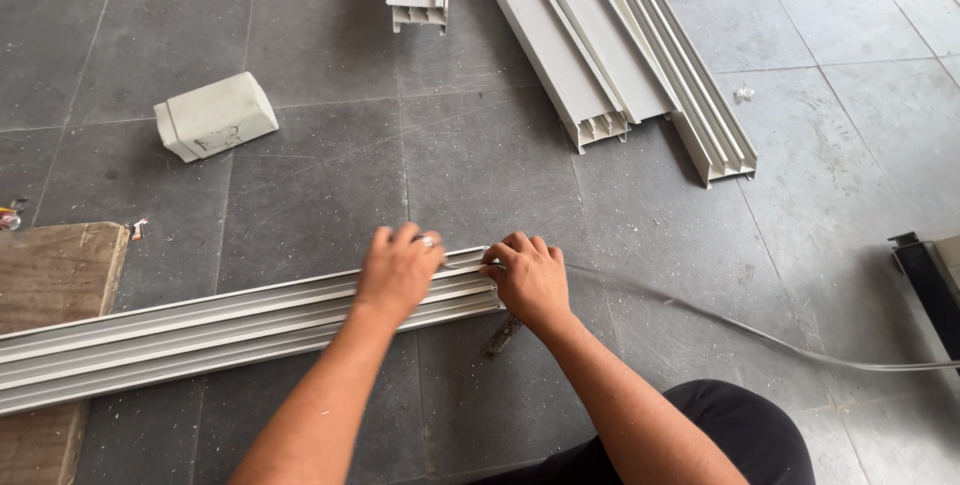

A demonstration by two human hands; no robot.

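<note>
Pressing down on the long pale grey ribbed plastic profile point(230, 330) lying across the dark tiled floor point(480, 155), the left hand point(398, 270) rests flat, fingers curled over its far edge. Right hand point(530, 280) pinches a thin grey rubber strip point(760, 337) at the profile's end. 2 more white profiles point(600, 45) lie well beyond it, a white block point(215, 115) far left of those.

Ribbed profile point(200, 330) pale grey-white, same as stacked profiles point(620, 55) and block point(215, 115). Floor point(480, 165) dark grey tile with white speckles. Board point(55, 265) brown wood, trousers point(740, 435) black.
</note>
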